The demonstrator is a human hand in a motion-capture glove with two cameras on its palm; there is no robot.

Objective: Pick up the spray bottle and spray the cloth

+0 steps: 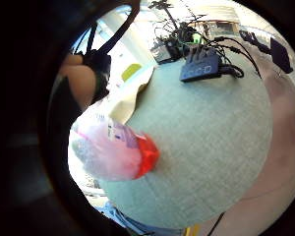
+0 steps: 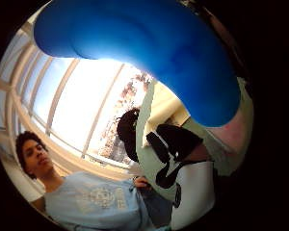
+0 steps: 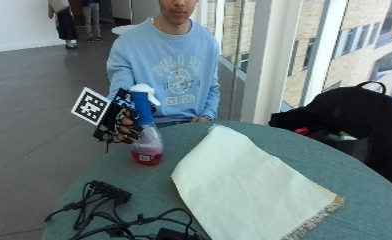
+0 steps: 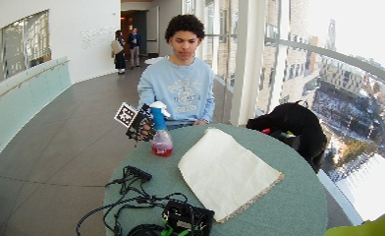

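A spray bottle (image 3: 146,142) with a blue and white head and red liquid in its clear body stands on or just above the round green table (image 3: 356,175), near the edge by the person. My gloved right hand (image 3: 121,123) grips its blue neck. The bottle's pink body (image 1: 120,150) fills part of the little finger side palm view; the blue neck (image 2: 168,53) looms large in the thumb side view. A cream cloth (image 3: 246,185) lies flat on the table beside the bottle, towards the window.
A black power strip with cables (image 3: 109,192) and a black device (image 4: 187,216) sit at the table's near edge. A black bag (image 3: 356,115) stands at the window side. The person's bare hand (image 3: 199,119) rests at the table's far edge.
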